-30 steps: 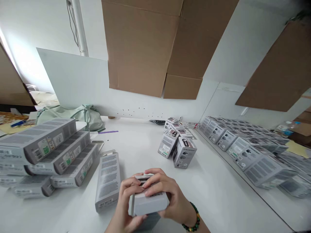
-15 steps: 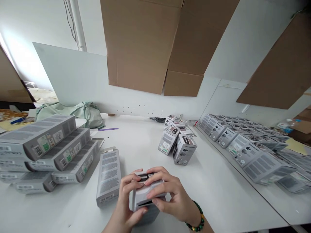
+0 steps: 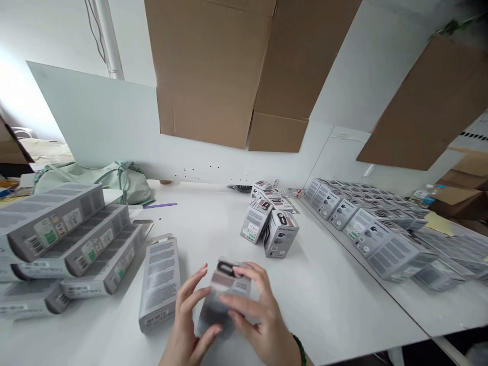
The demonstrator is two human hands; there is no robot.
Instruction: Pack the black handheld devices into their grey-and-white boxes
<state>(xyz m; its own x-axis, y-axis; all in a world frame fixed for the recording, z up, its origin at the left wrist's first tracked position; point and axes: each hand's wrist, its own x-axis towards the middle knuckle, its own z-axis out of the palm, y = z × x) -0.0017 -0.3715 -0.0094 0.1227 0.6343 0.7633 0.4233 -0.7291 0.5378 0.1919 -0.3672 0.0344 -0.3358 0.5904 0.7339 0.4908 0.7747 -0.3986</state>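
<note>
Both hands had loosened around the small box (image 3: 224, 287) since the earlier frame, and it now stood tilted and blurred between them, above the near part of the surface (image 3: 328, 310). The right hand (image 3: 259, 317) was grasping it, with fingers laid across its front and fingertips at its top edge. The left hand (image 3: 186, 317) had its fingers spread open just beside the box, and its thumb reached toward the lower edge, though the blur left it impossible to tell whether that hand still gripped. A beaded bracelet (image 3: 300, 349) circled the right wrist. Just left of the hands, a long flat box (image 3: 158, 284) lay on the surface, and farther left stood a stack of similar boxes (image 3: 64, 241). Ahead was a small cluster of boxes (image 3: 272, 229), some upright and others leaning, and many boxes ran in rows (image 3: 366, 223) along the right side. A pale green bag (image 3: 122, 185) sat at the far edge near a purple strip (image 3: 160, 206), and cardboard sheets (image 3: 206, 76) hung overhead.
</note>
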